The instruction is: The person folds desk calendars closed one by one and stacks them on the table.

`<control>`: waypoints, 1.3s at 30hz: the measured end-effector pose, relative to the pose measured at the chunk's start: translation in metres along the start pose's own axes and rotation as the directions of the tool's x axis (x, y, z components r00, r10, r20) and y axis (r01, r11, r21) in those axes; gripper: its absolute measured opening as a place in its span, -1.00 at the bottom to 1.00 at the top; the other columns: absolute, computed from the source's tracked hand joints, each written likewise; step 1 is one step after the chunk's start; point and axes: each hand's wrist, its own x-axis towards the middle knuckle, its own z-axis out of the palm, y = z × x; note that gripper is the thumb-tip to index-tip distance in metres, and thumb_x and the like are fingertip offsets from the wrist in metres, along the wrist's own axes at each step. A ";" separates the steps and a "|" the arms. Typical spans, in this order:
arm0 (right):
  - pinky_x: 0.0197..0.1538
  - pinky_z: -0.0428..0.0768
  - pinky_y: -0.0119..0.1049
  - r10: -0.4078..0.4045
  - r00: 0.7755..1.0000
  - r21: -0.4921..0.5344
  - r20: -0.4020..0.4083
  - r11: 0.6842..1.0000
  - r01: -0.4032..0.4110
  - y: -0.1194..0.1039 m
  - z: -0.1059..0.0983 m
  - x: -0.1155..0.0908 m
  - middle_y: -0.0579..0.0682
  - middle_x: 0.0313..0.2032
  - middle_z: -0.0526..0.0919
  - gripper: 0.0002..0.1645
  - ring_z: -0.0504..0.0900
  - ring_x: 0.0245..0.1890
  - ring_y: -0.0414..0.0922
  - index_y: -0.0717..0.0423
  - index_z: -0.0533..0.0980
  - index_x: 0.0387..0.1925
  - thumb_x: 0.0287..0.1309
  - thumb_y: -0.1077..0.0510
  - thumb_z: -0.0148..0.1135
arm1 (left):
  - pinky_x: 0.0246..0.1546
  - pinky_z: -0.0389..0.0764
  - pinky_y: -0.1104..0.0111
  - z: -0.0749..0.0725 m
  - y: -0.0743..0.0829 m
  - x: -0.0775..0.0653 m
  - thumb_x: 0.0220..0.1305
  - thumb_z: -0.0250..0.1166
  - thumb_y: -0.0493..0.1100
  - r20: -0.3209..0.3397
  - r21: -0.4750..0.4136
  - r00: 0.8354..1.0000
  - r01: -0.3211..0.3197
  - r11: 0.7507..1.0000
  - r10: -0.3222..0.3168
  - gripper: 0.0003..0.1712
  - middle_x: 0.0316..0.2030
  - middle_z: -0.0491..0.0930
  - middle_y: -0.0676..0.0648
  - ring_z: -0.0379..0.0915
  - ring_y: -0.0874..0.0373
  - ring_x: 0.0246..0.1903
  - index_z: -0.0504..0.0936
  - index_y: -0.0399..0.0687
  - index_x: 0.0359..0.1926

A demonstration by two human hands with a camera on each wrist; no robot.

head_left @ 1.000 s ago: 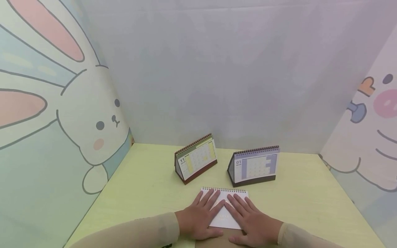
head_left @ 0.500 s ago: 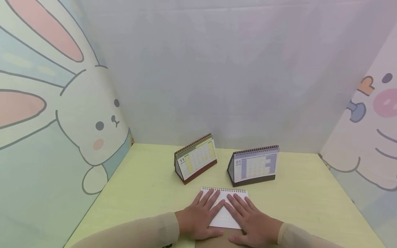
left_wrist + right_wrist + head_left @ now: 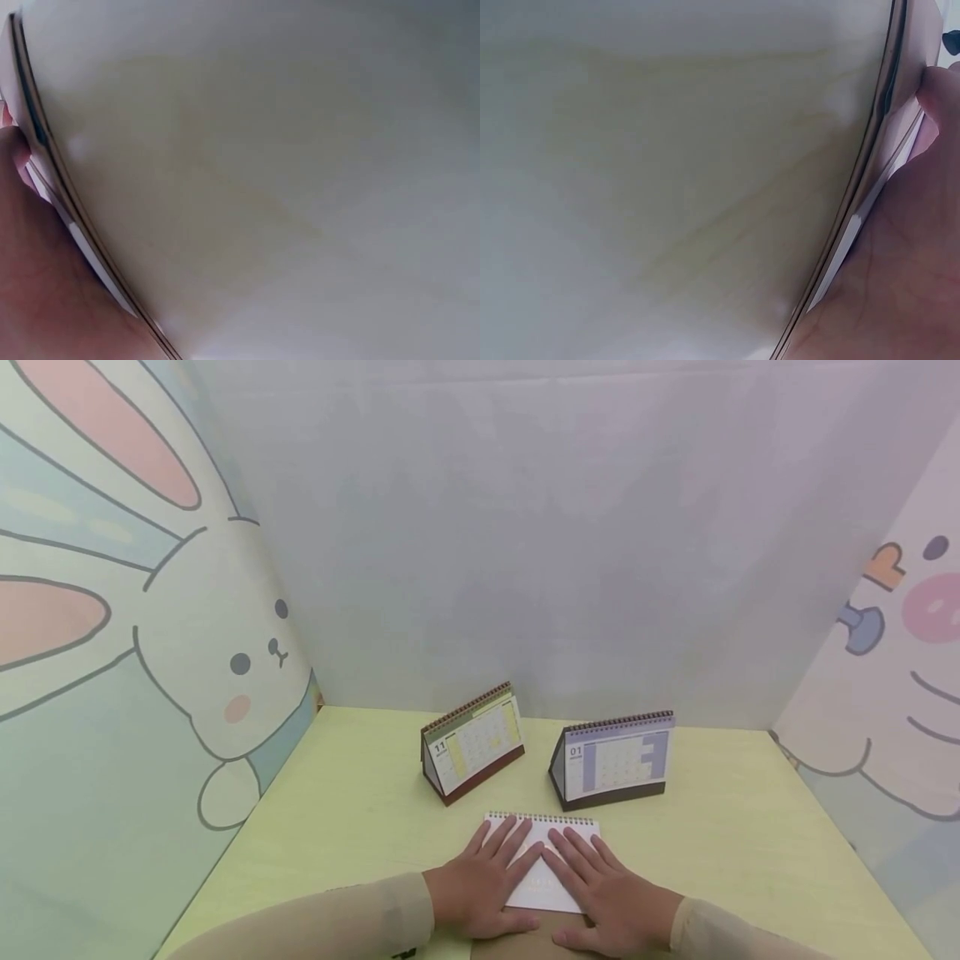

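Observation:
A white spiral-bound desk calendar (image 3: pixel 542 892) with faint gold print lies flat at the table's front, its wire coil on the far side. Brown card (image 3: pixel 517 949) extends from under its near edge. My left hand (image 3: pixel 487 881) rests on the calendar's left part, fingers straight and spread. On the right part lies my right hand (image 3: pixel 611 893), likewise spread, the two index fingertips close together. In the left wrist view, the stacked card edges (image 3: pixel 75 202) run beside the left hand. The right wrist view shows similar card edges (image 3: pixel 847 202) beside the right hand.
Behind the hands stand two tent-shaped desk calendars: a yellow-and-green one (image 3: pixel 476 745) with a dark red base, and a purple one (image 3: pixel 618 762) with a black base. A pale yellow table (image 3: pixel 337 793) meets a grey back wall (image 3: pixel 480 568). Cartoon-printed side walls flank it.

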 end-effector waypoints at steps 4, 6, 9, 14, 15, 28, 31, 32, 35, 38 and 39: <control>0.68 0.42 0.63 -0.001 1.000 -0.005 -0.005 1.000 0.001 -0.002 -0.002 0.000 0.17 0.92 0.17 0.23 0.29 0.86 0.33 -0.05 0.07 0.96 0.68 -0.68 0.01 | 0.92 0.13 -0.32 0.001 0.000 0.001 0.70 -0.12 0.71 -0.003 0.004 1.000 -0.001 1.000 0.001 0.14 1.00 -0.19 -0.03 -0.19 -0.14 0.99 -0.07 0.32 0.99; 0.67 0.43 0.63 -0.001 1.000 -0.009 -0.009 1.000 0.001 -0.003 -0.002 0.000 0.17 0.92 0.18 0.23 0.30 0.86 0.33 -0.05 0.07 0.95 0.68 -0.68 0.02 | 0.92 0.13 -0.33 0.001 0.000 0.001 0.70 -0.12 0.71 -0.003 0.004 1.000 -0.001 1.000 0.001 0.14 1.00 -0.19 -0.03 -0.19 -0.14 0.99 -0.07 0.32 0.99; 0.68 0.41 0.63 0.000 1.000 0.001 -0.005 1.000 0.000 -0.002 -0.001 0.000 0.17 0.92 0.17 0.23 0.29 0.86 0.33 -0.05 0.07 0.96 0.68 -0.67 0.01 | 0.92 0.12 -0.33 0.002 0.000 0.001 0.69 -0.13 0.72 0.003 0.000 1.000 0.002 1.000 -0.002 0.14 1.00 -0.20 -0.02 -0.20 -0.14 0.99 -0.07 0.34 0.99; 0.71 0.35 0.65 0.009 1.000 0.028 0.016 1.000 -0.010 0.001 0.001 -0.001 0.15 0.94 0.12 0.24 0.24 0.89 0.33 -0.08 0.04 0.97 0.68 -0.69 -0.01 | 0.92 0.11 -0.34 0.002 -0.001 0.002 0.68 -0.15 0.73 0.015 -0.005 1.000 0.001 1.000 -0.001 0.14 1.00 -0.22 0.01 -0.22 -0.13 1.00 -0.09 0.37 0.99; 0.71 0.35 0.65 0.010 1.000 0.030 0.017 1.000 -0.010 0.001 0.001 0.000 0.15 0.94 0.12 0.24 0.24 0.89 0.33 -0.08 0.03 0.97 0.68 -0.69 -0.01 | 0.92 0.11 -0.34 0.002 -0.001 0.002 0.68 -0.14 0.73 0.014 -0.006 1.000 0.000 1.000 0.000 0.14 1.00 -0.22 0.01 -0.22 -0.13 1.00 -0.08 0.36 0.99; 0.71 0.36 0.66 0.011 1.000 0.030 0.017 0.999 -0.012 0.000 0.001 0.000 0.15 0.95 0.10 0.24 0.24 0.89 0.33 -0.08 0.02 0.97 0.67 -0.69 0.00 | 0.90 0.14 -0.36 0.002 -0.001 0.001 0.69 -0.12 0.72 -0.008 0.001 1.000 -0.005 1.000 0.005 0.14 1.00 -0.19 -0.01 -0.20 -0.14 0.99 -0.07 0.35 0.99; 0.71 0.35 0.66 0.013 1.000 0.036 0.017 0.999 -0.014 0.000 0.001 0.001 0.14 0.95 0.10 0.24 0.23 0.89 0.33 -0.09 0.02 0.97 0.67 -0.69 0.00 | 0.90 0.15 -0.36 0.003 -0.002 0.001 0.69 -0.13 0.72 -0.012 0.004 1.000 -0.007 1.000 0.007 0.14 1.00 -0.19 -0.02 -0.19 -0.14 0.99 -0.06 0.33 0.99; 0.71 0.35 0.66 0.014 1.000 0.038 0.018 0.999 -0.014 0.000 0.001 0.001 0.14 0.95 0.10 0.24 0.23 0.89 0.33 -0.09 0.03 0.97 0.67 -0.69 0.00 | 0.90 0.15 -0.36 0.003 -0.002 0.001 0.69 -0.14 0.72 -0.012 0.003 1.000 -0.007 1.000 0.008 0.14 1.00 -0.18 -0.02 -0.19 -0.14 0.99 -0.06 0.33 0.99; 0.72 0.34 0.65 0.017 1.000 0.043 0.023 0.999 -0.018 0.000 0.000 0.001 0.14 0.95 0.10 0.24 0.22 0.89 0.33 -0.08 0.03 0.97 0.67 -0.69 0.00 | 0.90 0.14 -0.36 0.003 -0.001 0.000 0.70 -0.14 0.72 -0.011 0.000 1.000 -0.007 1.000 0.007 0.14 1.00 -0.18 -0.03 -0.19 -0.14 0.99 -0.06 0.32 0.99; 0.73 0.33 0.65 0.018 0.999 0.045 0.029 0.999 -0.019 0.000 -0.001 0.000 0.15 0.95 0.09 0.24 0.22 0.89 0.34 -0.08 0.03 0.97 0.67 -0.69 -0.01 | 0.91 0.14 -0.35 0.002 -0.001 0.000 0.70 -0.13 0.71 -0.008 -0.004 1.000 -0.006 1.000 0.006 0.13 1.00 -0.18 -0.03 -0.19 -0.14 0.99 -0.06 0.32 0.99; 0.73 0.33 0.66 0.018 0.999 0.046 0.029 0.999 -0.019 0.000 -0.002 0.000 0.15 0.95 0.09 0.25 0.21 0.89 0.34 -0.07 0.03 0.97 0.67 -0.70 -0.01 | 0.91 0.14 -0.35 0.002 -0.001 0.000 0.70 -0.13 0.71 -0.007 -0.003 1.000 -0.005 1.000 0.005 0.13 1.00 -0.19 -0.02 -0.19 -0.14 0.99 -0.06 0.33 0.99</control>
